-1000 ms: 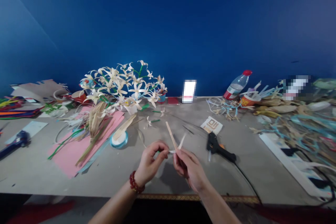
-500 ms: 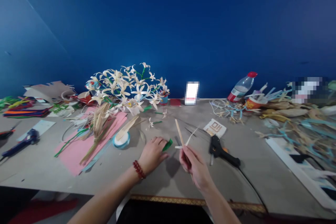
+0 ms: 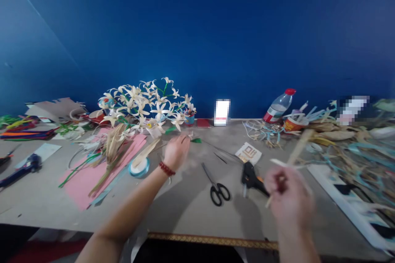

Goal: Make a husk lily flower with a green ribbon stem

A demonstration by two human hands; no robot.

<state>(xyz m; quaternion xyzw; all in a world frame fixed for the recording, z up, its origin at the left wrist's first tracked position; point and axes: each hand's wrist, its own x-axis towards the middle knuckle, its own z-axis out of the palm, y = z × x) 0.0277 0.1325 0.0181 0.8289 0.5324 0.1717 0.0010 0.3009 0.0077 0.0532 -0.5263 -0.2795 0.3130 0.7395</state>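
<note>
Evidently the left hand [image 3: 177,152] is nearer the green strip [image 3: 196,140], which lies roughly crosswise just to its right, whether gripped or not one cannot tell, while the right hand [image 3: 290,189], well apart, grips a pale stick [image 3: 299,148] slanting away rightward.

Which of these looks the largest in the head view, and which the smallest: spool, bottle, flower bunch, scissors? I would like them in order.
1. Flower bunch
2. Scissors and bottle: too alike to rank
3. Spool
</note>
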